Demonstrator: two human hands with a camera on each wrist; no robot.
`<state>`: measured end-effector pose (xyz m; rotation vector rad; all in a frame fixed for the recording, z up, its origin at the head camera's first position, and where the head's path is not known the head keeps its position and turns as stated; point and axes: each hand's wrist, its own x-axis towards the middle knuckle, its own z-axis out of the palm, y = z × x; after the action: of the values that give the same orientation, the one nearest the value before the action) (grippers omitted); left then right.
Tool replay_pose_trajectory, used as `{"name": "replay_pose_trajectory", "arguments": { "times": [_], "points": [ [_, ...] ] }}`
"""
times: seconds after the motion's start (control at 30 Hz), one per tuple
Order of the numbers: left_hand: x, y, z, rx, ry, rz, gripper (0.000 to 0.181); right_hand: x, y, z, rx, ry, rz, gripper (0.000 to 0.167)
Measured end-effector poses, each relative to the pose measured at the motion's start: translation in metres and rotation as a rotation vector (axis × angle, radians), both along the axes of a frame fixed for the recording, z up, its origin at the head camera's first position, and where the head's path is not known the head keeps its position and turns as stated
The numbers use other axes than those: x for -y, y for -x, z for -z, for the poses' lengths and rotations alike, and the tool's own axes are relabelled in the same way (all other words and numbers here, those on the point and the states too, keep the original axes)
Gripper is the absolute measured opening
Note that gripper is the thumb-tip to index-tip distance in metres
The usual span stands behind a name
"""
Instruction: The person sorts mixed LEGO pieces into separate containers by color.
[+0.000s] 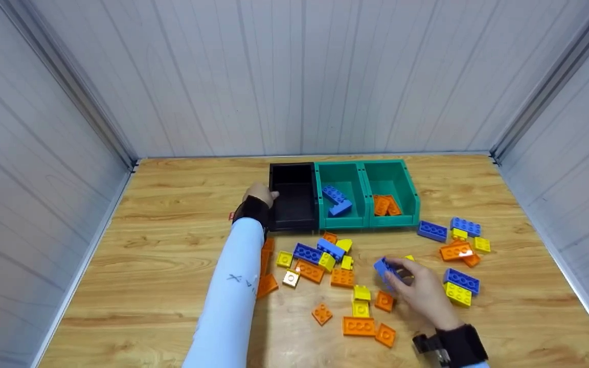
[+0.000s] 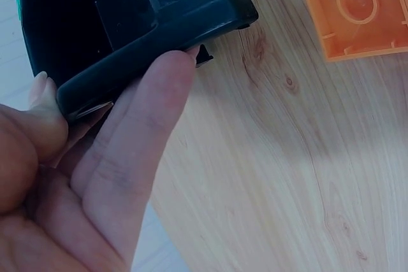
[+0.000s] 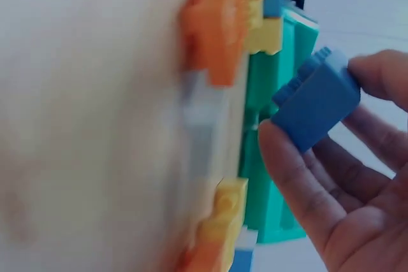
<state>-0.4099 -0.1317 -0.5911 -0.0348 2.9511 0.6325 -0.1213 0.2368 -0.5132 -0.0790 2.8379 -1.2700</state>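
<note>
Head view: the black bin (image 1: pixel 294 205) is gripped at its left wall by the left hand (image 1: pixel 259 193); a blue toy brick (image 1: pixel 383 268) is held by the right hand (image 1: pixel 424 294), in front of the green bins (image 1: pixel 343 222). Left wrist: the bin's rim is clasped between thumb and fingers. Right wrist: the brick is pinched by thumb and fingertips.

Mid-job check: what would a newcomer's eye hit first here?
Probably the blue brick pinched in the right hand, amid scattered orange, yellow and blue bricks. Behind them stand a black bin, its left edge gripped by the left hand, and two green bins to its right.
</note>
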Motion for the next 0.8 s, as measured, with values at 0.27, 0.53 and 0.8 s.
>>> {"name": "replay_pose_trajectory", "arguments": {
  "times": [0.27, 0.53, 0.8],
  "points": [
    [-0.010, -0.023, -0.032, 0.045, -0.056, -0.074, 0.046, 0.027, 0.051, -0.025, -0.121, 0.106, -0.058, 0.037],
    [-0.020, -0.066, -0.097, 0.101, -0.094, -0.080, 0.041, 0.062, 0.116, -0.049, -0.070, 0.042, -0.092, 0.041],
    [-0.022, -0.075, -0.111, 0.136, -0.088, -0.065, 0.041, 0.090, 0.160, -0.043, 0.007, -0.059, -0.049, 0.040]
  ]
}}
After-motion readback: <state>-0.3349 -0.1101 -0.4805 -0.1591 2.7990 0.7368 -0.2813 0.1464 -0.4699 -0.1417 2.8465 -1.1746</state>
